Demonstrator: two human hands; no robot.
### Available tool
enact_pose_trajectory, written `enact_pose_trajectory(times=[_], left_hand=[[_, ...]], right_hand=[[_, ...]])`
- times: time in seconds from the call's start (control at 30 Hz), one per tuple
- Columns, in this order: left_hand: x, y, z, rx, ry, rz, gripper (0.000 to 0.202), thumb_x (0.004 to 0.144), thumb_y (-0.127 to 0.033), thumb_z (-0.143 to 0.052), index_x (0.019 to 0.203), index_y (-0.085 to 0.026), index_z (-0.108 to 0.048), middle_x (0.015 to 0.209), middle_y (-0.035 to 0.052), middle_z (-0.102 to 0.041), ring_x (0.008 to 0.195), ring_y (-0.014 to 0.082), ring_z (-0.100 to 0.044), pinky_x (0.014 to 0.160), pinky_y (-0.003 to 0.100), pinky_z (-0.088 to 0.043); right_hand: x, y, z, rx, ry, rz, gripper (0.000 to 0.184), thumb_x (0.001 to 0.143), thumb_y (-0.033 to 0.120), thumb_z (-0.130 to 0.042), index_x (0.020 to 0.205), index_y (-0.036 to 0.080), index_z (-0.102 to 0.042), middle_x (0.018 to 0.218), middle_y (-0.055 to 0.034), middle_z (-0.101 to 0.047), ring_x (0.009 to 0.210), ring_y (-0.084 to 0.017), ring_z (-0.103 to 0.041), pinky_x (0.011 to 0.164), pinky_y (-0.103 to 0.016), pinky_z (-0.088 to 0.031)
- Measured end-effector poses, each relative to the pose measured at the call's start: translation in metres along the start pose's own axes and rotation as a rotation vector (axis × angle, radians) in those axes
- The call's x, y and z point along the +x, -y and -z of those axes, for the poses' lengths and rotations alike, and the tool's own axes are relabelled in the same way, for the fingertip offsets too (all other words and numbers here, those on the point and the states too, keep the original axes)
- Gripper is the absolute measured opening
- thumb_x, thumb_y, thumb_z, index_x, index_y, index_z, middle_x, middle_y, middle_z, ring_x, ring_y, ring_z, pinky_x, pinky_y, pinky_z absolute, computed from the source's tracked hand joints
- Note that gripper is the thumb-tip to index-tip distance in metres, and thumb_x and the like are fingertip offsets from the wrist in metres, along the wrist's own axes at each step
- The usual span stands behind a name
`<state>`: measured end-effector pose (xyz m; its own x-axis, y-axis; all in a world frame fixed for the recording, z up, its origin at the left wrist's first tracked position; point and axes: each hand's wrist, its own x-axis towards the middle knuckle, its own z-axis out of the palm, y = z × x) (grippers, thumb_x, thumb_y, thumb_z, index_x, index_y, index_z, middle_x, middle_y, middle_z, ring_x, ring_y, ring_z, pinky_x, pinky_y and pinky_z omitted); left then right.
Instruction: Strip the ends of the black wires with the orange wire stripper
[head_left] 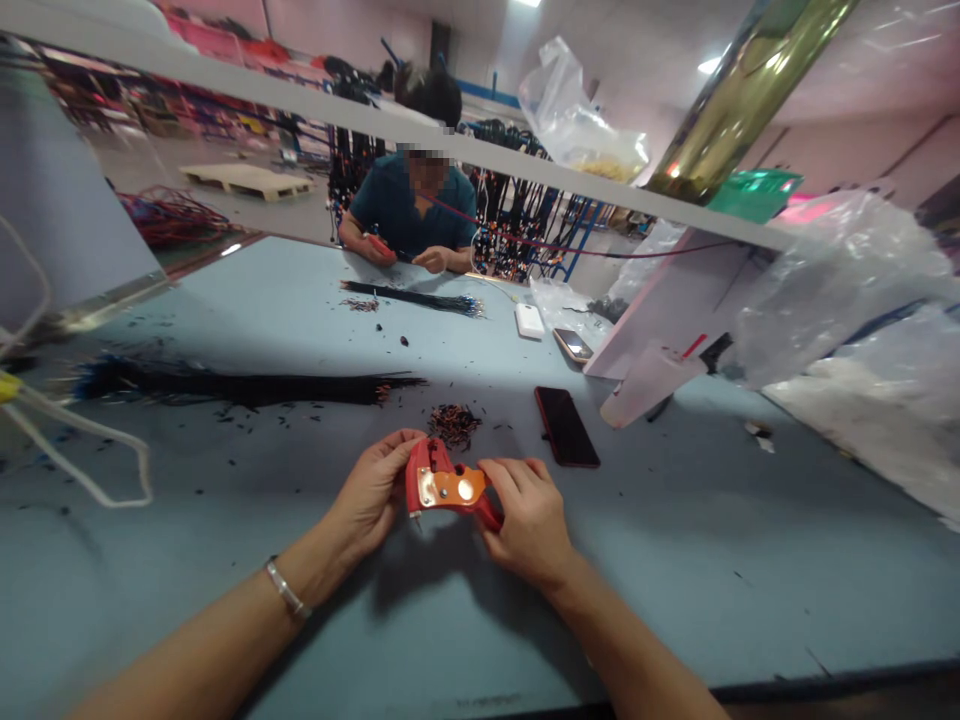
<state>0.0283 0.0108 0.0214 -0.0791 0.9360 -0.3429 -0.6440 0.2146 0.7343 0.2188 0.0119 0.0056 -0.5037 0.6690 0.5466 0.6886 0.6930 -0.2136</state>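
My right hand (531,520) is wrapped around the handles of a red and orange wire stripper (452,487). The tool's jaw end points left, above the table. At that end is my left hand (377,492), its thumb and fingers pinched together right beside the red jaws. Whatever those fingers hold is too small or hidden to make out. Just beyond the jaws lies a small heap of cut insulation bits (454,425) with copper-coloured ends. A long bundle of black wires (255,388) stretches across the table to the left.
Across the table a person (420,205) holds a red tool near a second wire bundle (412,297). A dark phone (567,427), another phone (573,345), a white box (529,321) and a plastic cup (651,385) stand to the right. A white cord loop (90,480) hangs at left.
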Motion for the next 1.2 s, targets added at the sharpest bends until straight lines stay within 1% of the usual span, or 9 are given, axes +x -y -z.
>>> enact_pose_trajectory(times=[0.23,0.3,0.43,0.53,0.63,0.7,0.87,1.03,1.2], left_hand=[[-0.003,0.001,-0.001,0.010,0.039,0.013,0.016,0.064,-0.019,-0.077,0.073,-0.014,-0.064,0.064,0.0000,-0.068,0.053,0.0100,-0.061,0.054,0.020,-0.050],[-0.004,0.002,-0.003,0.032,0.048,0.024,0.018,0.061,-0.018,-0.077,0.072,-0.014,-0.064,0.063,-0.0001,-0.068,0.054,0.0108,-0.062,0.055,0.021,-0.050],[-0.006,0.006,-0.004,0.120,0.127,0.066,0.018,0.057,-0.014,-0.076,0.070,-0.014,-0.064,0.061,-0.0007,-0.067,0.054,0.0106,-0.061,0.053,0.020,-0.048],[-0.009,0.009,-0.005,0.131,0.176,0.068,0.016,0.057,-0.018,-0.076,0.069,-0.014,-0.065,0.062,-0.0004,-0.068,0.056,0.0107,-0.061,0.055,0.020,-0.048],[-0.012,0.008,-0.006,0.146,0.169,0.051,0.020,0.056,-0.021,-0.078,0.072,-0.014,-0.066,0.066,0.0003,-0.070,0.059,0.0117,-0.062,0.059,0.021,-0.049],[-0.014,0.008,-0.007,0.178,0.178,0.039,0.021,0.057,-0.023,-0.079,0.072,-0.014,-0.067,0.067,0.0008,-0.070,0.061,0.0117,-0.062,0.060,0.020,-0.048],[-0.014,0.007,-0.007,0.284,0.270,0.024,0.020,0.063,-0.026,-0.078,0.075,-0.012,-0.071,0.073,0.0033,-0.072,0.068,0.0132,-0.062,0.067,0.021,-0.046],[-0.013,0.006,-0.004,0.330,0.294,0.010,0.017,0.064,-0.028,-0.077,0.071,-0.014,-0.069,0.070,0.0009,-0.070,0.064,0.0122,-0.059,0.065,0.021,-0.045],[-0.012,0.003,-0.004,0.358,0.316,0.001,0.018,0.066,-0.029,-0.075,0.071,-0.014,-0.068,0.068,0.0010,-0.069,0.063,0.0124,-0.059,0.064,0.022,-0.045]], right_hand=[[-0.001,-0.002,-0.001,0.009,-0.018,0.023,0.039,0.077,0.026,-0.053,0.112,0.011,-0.057,0.100,-0.0149,-0.066,0.091,-0.028,-0.061,0.084,-0.044,-0.037],[-0.001,-0.002,-0.001,0.012,-0.032,0.038,0.039,0.078,0.027,-0.054,0.112,0.010,-0.057,0.100,-0.0152,-0.066,0.090,-0.028,-0.061,0.084,-0.044,-0.037],[0.000,0.000,-0.001,0.023,-0.052,0.070,0.036,0.079,0.026,-0.053,0.111,0.010,-0.057,0.098,-0.0151,-0.066,0.087,-0.027,-0.061,0.082,-0.042,-0.038],[0.001,0.002,-0.001,0.022,-0.059,0.067,0.037,0.079,0.027,-0.052,0.111,0.011,-0.057,0.097,-0.0145,-0.066,0.087,-0.027,-0.061,0.081,-0.042,-0.038],[0.000,0.001,-0.002,0.014,-0.075,0.057,0.037,0.078,0.027,-0.053,0.112,0.011,-0.057,0.098,-0.0146,-0.066,0.088,-0.027,-0.061,0.082,-0.042,-0.038],[0.000,0.000,-0.002,0.015,-0.075,0.050,0.038,0.078,0.026,-0.053,0.112,0.010,-0.056,0.098,-0.0148,-0.067,0.088,-0.027,-0.061,0.082,-0.043,-0.037],[-0.001,-0.003,-0.003,0.034,-0.049,0.023,0.039,0.077,0.027,-0.052,0.112,0.011,-0.056,0.100,-0.0154,-0.067,0.091,-0.029,-0.061,0.082,-0.043,-0.037],[-0.001,-0.003,-0.002,0.035,-0.043,0.025,0.039,0.078,0.028,-0.052,0.113,0.012,-0.055,0.101,-0.0151,-0.067,0.093,-0.028,-0.061,0.083,-0.043,-0.036],[0.000,-0.001,0.001,0.029,-0.026,0.024,0.038,0.077,0.027,-0.052,0.111,0.011,-0.055,0.100,-0.0153,-0.067,0.092,-0.028,-0.061,0.082,-0.043,-0.035]])
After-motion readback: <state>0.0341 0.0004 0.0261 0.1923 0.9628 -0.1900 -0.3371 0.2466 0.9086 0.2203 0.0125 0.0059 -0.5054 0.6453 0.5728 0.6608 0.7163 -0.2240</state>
